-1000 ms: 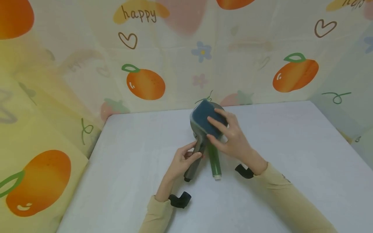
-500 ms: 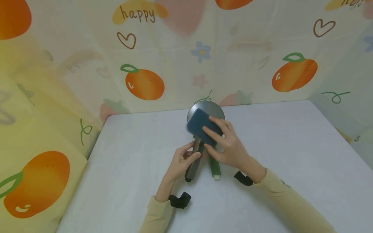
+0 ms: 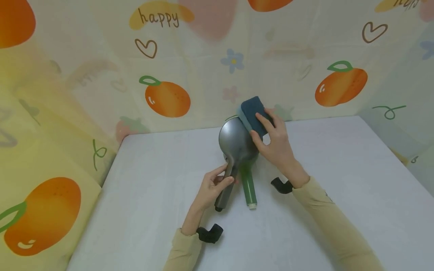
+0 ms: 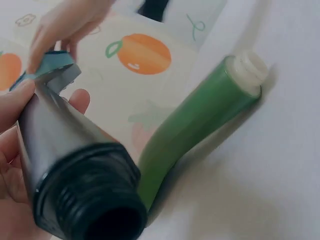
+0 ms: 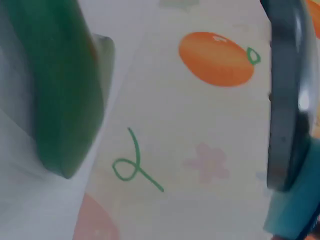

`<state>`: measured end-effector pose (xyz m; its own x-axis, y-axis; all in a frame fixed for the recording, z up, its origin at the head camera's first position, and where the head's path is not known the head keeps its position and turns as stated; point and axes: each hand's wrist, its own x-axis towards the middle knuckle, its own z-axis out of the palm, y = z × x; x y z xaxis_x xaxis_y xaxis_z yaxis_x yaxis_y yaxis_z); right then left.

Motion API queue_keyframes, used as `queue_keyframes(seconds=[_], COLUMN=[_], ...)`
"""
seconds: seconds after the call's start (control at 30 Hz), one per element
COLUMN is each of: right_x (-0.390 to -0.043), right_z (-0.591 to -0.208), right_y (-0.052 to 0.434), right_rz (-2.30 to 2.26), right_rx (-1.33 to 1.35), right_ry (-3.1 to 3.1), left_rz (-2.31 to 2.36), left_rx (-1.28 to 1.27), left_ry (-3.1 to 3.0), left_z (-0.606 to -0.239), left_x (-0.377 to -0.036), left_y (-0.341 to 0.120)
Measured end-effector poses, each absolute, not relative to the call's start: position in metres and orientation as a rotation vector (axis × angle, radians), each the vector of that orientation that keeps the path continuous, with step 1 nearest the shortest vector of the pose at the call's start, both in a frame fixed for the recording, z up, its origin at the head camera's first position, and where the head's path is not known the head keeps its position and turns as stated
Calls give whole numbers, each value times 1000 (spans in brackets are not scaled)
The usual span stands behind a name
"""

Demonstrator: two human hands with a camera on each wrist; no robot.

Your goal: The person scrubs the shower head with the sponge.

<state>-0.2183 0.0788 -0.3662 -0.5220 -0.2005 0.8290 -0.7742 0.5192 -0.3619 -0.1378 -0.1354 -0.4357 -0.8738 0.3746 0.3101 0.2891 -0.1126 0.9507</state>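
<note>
A grey shower head (image 3: 236, 142) with a round face is held up off the white table (image 3: 339, 180). My left hand (image 3: 213, 186) grips its handle (image 4: 65, 165) near the threaded end. My right hand (image 3: 275, 142) holds a dark blue sponge (image 3: 255, 114) against the far upper right edge of the round face (image 5: 286, 95). A second, green shower head (image 3: 248, 186) lies on the table just right of the grey handle, its white threaded end (image 4: 250, 70) toward me. The green head's face is hidden behind the grey one.
A cloth printed with oranges, hearts and the word happy (image 3: 159, 18) walls the table at the back and both sides. Black wrist straps (image 3: 209, 233) sit on both sleeves. The table's left and right parts are bare white.
My right hand has slid the sponge from the middle of the shower head's face up to its far right edge. The left hand keeps the same grip on the handle.
</note>
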Motion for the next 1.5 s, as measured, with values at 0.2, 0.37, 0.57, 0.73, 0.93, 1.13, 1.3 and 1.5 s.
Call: queue_keyframes(seconds=[0.2,0.37,0.57,0.73,0.93,1.13,1.3,1.5], right_x=[-190,-171,-192,-204,-185,-175,-189,-191], right_z=[-387,-400,-387,-379,-398,-410,-399,-394], right_y=[63,54,70,78,63,55,62,58], right_rz=[893,805,948,1095,1016,928,1054,1157], right_rx=[908,1207,1019,757,917,1164,967,852], right_ry=[-1913,-1852,-1900,-1964,-1875,-1744,-1737,-1712], left_rz=[2264,2341,2378,2364,2406,2481,2507,2548], left_rx=[730,672,683,706,694,707,738,758], left_ry=[1973,1962,1870,1869,1797,1606,1497,1370], left_z=[-438,-440,-441,-442,-442,-436,-425,-429], left_x=[-140,-141,-141,-141,-141,-139,-133,-134], left_y=[-138,-139,-137,-136,-134,-133,-132,-131])
